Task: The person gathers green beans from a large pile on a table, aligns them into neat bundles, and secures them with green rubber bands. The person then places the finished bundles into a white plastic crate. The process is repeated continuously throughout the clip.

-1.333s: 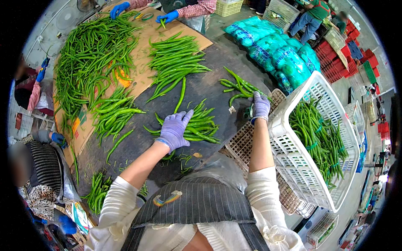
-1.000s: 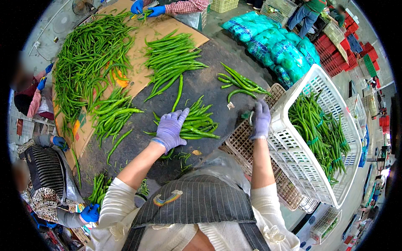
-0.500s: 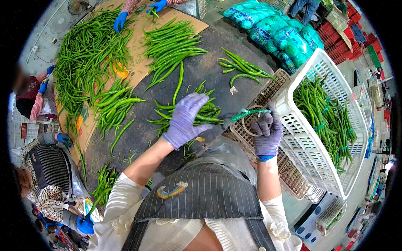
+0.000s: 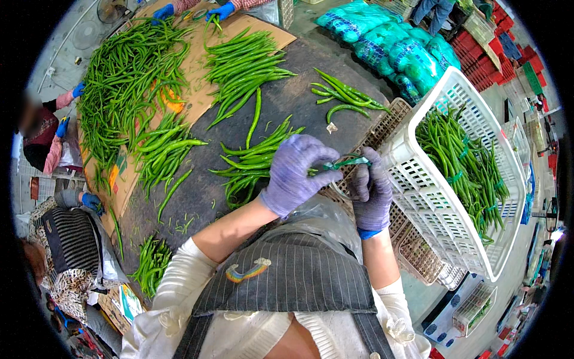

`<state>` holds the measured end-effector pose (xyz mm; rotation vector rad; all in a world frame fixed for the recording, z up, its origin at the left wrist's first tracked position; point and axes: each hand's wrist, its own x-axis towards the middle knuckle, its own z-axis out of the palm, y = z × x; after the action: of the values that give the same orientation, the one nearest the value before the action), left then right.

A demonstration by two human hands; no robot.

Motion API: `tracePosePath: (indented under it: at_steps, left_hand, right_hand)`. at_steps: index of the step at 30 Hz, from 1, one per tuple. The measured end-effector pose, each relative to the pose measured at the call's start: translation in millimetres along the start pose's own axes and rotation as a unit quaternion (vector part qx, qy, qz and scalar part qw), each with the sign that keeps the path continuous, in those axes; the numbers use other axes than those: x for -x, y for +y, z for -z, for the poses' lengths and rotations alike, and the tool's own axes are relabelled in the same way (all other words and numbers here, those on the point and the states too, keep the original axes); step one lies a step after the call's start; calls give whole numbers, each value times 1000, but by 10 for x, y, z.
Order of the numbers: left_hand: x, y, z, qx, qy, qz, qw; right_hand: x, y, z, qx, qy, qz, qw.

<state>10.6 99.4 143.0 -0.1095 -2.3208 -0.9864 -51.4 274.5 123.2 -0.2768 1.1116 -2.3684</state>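
Head view, looking down: both hands in pale purple rubber gloves meet just above the near edge of the dark-topped bench [image 4: 287, 78]. Left hand [image 4: 294, 172] curled, its fingers pinched on one end of a thin green band [image 4: 345, 163]; right hand [image 4: 371, 190] closed on the other end, the band stretched between them. Whether any peppers are inside the band, cannot tell. Just beyond the left hand on the bench lies a loose pile of long green chilli peppers [image 4: 254, 160]. Further back on the bench, a larger fan of the same green peppers [image 4: 242, 63] lies on a sheet of brown cardboard [image 4: 281, 37], and a small cluster of peppers [image 4: 342, 96] sits toward the bench's right edge. Just right of the bench, touching the right hand's side, a white slotted plastic crate [image 4: 418, 185] stands tilted, holding bundled green peppers [image 4: 460, 161]. Beyond the bench's far right corner, turquoise plastic bags [image 4: 388, 42] are heaped. At the bench's far edge, another person's blue-gloved hands [image 4: 220, 11] rest among peppers.
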Motion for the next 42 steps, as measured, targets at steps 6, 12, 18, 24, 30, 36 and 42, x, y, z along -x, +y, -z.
tracePosePath:
  at_steps: [6, 12, 18, 24, 30, 36, 42]
  left_hand:
    - [-107, -8, -50, 71, -2, 32, 997]
    - [-126, -204, 88, 295, 16, 254, 921]
    - [-103, 73, 38, 22, -87, -43, 995]
    - [-96, 80, -4, 192, -89, 77, 974]
    - [-38, 98, 33, 150, -209, 209, 943]
    - [-85, 124, -103, 213, -466, 283, 811]
    - [305, 134, -672, 219, -468, 174, 838]
  right_hand:
    - [142, -193, -238, 195, -2, -26, 980]
    - [206, -233, -61, 258, -41, -1, 965]
    - [244, -205, -82, 255, -63, -13, 965]
    - [186, -287, 30, 415, -96, 27, 904]
    - [84, -364, 53, 630, -98, 160, 753]
    - [224, -359, 220, 723, -90, 113, 676]
    - [536, -22, 683, 725, 73, -54, 683]
